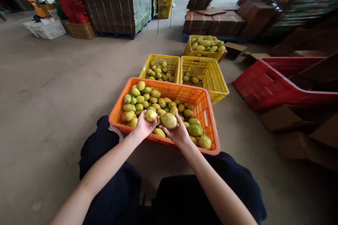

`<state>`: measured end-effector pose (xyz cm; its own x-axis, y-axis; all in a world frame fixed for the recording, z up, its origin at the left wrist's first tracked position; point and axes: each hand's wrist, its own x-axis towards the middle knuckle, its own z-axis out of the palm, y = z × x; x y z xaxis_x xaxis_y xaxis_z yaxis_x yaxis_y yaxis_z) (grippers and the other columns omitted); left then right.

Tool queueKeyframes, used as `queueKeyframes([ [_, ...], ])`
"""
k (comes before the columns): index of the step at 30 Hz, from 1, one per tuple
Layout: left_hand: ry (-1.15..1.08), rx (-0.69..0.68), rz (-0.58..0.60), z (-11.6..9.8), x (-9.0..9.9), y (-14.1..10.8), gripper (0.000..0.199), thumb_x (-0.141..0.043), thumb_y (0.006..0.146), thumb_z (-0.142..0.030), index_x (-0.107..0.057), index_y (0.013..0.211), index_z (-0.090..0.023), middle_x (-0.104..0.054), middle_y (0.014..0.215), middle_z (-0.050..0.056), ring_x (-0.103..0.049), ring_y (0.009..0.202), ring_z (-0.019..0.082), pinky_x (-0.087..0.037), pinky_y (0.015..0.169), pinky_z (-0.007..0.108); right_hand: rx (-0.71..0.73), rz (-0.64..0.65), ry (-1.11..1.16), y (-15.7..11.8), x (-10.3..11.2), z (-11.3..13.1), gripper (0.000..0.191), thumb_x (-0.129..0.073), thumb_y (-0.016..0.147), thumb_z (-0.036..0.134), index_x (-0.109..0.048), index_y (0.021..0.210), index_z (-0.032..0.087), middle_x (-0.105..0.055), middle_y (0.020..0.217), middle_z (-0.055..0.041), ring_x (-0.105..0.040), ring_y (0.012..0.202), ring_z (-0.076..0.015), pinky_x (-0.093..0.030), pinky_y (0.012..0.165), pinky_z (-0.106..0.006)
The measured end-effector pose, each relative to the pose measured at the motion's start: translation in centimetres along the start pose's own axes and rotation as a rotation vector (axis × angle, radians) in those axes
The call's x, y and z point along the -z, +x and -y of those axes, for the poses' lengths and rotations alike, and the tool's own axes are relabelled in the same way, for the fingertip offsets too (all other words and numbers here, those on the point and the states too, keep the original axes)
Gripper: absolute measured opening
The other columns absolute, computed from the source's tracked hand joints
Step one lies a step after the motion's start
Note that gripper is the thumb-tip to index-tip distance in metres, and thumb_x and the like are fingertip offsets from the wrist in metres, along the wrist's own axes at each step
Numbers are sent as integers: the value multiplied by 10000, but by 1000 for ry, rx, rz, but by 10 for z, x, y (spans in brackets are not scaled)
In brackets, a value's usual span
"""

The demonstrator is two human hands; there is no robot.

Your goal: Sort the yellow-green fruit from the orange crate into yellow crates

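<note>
My left hand [144,126] is closed round a small yellow-green papaya [151,115], gripped from below and the side. Just to its right, my right hand [180,132] cups a larger pale-green papaya [169,121] with thumb and fingers around it. Both hands are over the near side of an orange plastic crate [215,137]. Inside the crate lie many more papayas, green to yellow, heaped mostly toward the left. A greener papaya [195,130] and a round yellowish one [205,142] lie at its right end. My forearms cover part of the near rim.
Behind the orange crate stand a yellow crate [144,72] holding small papayas and a second yellow crate [220,81] with a few. A fuller yellow crate [188,50] is farther back. On the right are a red bin [253,86] and cardboard boxes [280,119].
</note>
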<state>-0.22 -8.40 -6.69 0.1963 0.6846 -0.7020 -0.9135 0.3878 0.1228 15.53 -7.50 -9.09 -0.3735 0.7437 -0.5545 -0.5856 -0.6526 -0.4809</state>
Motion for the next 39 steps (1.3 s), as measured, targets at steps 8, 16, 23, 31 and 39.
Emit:
queueKeyframes([
  [8, 57, -30, -29, 0, -3, 1, 348, -452, 980, -388, -586, 1108, -95, -643, 792, 100, -663, 668, 168, -536, 457, 189, 13, 74, -76, 5, 8, 0, 338, -661, 834, 492, -647, 961, 179, -756, 792, -65, -718, 585, -190, -604, 506, -273],
  [16, 320, -372, 46, 9, -1, 5, 170, -618, 903, -213, -541, 1053, -194, -642, 922, 45, -648, 732, 139, -565, 587, 213, 114, -2, -125, 3, 5, 4, 239, -723, 791, 355, -643, 979, 230, -744, 871, -26, -694, 660, -171, -587, 523, -264],
  [23, 660, -863, 174, 12, 1, -5, 525, -816, 652, -74, -602, 1100, -241, -547, 1298, 54, -516, 1232, 214, -504, 877, 210, 469, -51, -233, -3, 0, 0, 741, -880, 550, 227, -517, 1186, 337, -690, 999, 41, -683, 924, -193, -575, 858, -373],
  [31, 900, -1134, 322, 9, 6, -4, 417, -845, 635, -110, -647, 978, -243, -620, 1156, 54, -528, 1251, 234, -358, 1138, 365, 831, -86, -626, -3, 7, 5, 727, -901, 501, 281, -545, 1135, 249, -605, 1240, -63, -596, 1146, -277, -530, 957, -438],
  [39, 1218, -1240, 300, 7, 15, 8, 437, -807, 730, -319, -649, 1136, -274, -523, 1273, 104, -513, 1234, 293, -582, 781, 331, 783, -40, -545, -4, 6, 2, 707, -902, 483, 202, -567, 1103, 258, -667, 1139, -35, -653, 1034, -256, -570, 853, -395],
])
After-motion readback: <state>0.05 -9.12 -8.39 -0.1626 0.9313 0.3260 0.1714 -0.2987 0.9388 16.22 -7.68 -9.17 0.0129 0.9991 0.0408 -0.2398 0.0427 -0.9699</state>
